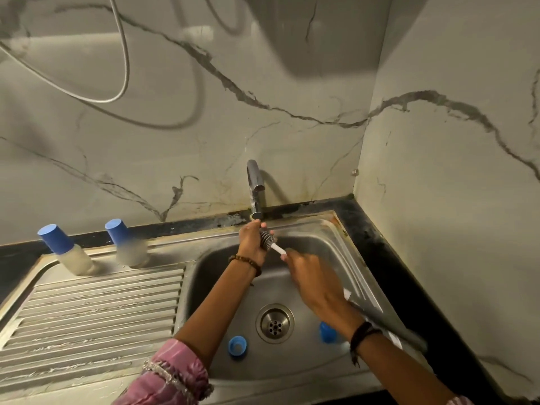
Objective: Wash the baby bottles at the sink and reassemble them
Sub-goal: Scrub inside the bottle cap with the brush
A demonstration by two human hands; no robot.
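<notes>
left hand [250, 239] fingers curl round the bottle brush [268, 238] head under the tap [255, 188] at 12 o'clock, right hand [309, 273] pinches its thin, likely slippery handle; light plastic bottles [74, 252] wait at 9 on the worktop.

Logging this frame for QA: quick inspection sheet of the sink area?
Surface: steel sink, ribbed drainboard on its left.
Job's things: two capped bottles standing at the drainboard's back edge; two blue rings in the basin; brush under the tap.
Clutter: nothing seen.
Grippers: left hand grips the brush head; right hand holds its white handle.
Cables: hose looped on the wall.
Surroundings: marbled wall.
</notes>
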